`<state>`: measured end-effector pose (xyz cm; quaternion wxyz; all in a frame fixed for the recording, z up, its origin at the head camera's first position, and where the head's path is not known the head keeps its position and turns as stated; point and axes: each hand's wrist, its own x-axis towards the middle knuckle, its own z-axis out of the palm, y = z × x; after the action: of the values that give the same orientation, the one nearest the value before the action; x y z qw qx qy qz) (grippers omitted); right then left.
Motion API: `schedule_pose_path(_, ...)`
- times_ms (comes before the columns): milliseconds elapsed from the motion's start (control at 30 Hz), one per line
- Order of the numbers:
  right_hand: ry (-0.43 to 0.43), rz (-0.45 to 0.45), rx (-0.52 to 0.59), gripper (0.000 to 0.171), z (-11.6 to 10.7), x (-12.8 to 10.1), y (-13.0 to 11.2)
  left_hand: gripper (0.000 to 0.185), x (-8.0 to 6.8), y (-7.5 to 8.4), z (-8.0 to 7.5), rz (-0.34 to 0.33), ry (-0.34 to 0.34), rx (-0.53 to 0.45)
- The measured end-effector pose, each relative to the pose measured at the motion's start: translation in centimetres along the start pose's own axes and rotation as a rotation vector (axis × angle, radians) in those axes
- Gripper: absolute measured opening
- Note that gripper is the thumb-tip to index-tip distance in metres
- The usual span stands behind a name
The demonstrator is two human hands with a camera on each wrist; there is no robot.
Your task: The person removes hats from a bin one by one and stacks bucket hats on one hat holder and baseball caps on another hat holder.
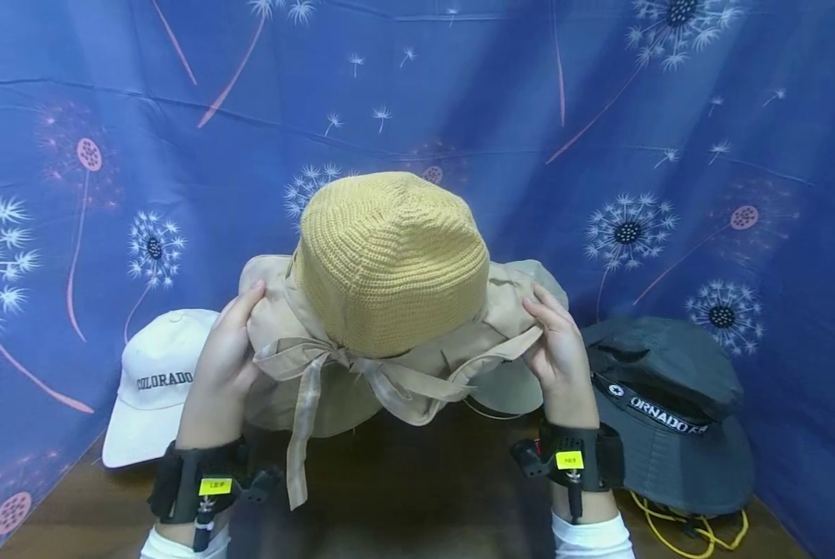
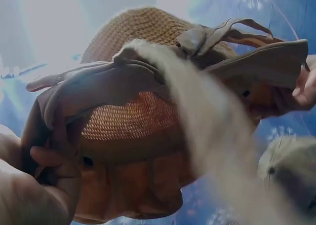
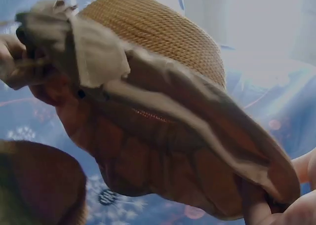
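Observation:
A sun hat [image 1: 392, 264] with a yellow knitted crown and a floppy beige fabric brim hangs above the table, held up between both hands. Its ribbon bow [image 1: 340, 359] faces me, with one tail dangling down. My left hand [image 1: 227, 349] grips the brim at the left, thumb on top. At the right, my right hand [image 1: 558, 349] pinches the opposite side of the brim. In the left wrist view the brim's underside and part of the crown [image 2: 128, 121] show, while a blurred ribbon tail [image 2: 207, 116] crosses in front. The right wrist view shows the brim [image 3: 158, 156] from below.
A white cap [image 1: 161, 365] lettered COLORADO stands at the left. On the right sits a dark bucket-style hat [image 1: 676, 435] with a yellow cord [image 1: 697, 536]. A grey-green cap [image 1: 508, 388] is partly hidden behind the sun hat. Blue dandelion-print cloth [image 1: 417, 78] hangs behind the brown table [image 1: 403, 497].

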<state>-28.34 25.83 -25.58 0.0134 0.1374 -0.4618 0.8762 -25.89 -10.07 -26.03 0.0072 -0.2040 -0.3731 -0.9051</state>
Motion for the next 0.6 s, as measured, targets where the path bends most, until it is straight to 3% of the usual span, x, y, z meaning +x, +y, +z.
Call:
schedule_pose_path(367, -0.023, 0.069, 0.101, 0.061, 2.5, 3.6, 1.6, 0.017, 2.6, 2.4, -2.3, 0.007, 0.094, 0.075)
schedule_pose_path(600, -0.065, 0.064, 0.160, 0.060, 3.9, 6.9, 2.9, 0.018, 4.2, 3.6, -4.4, -0.035, 0.126, 0.009)
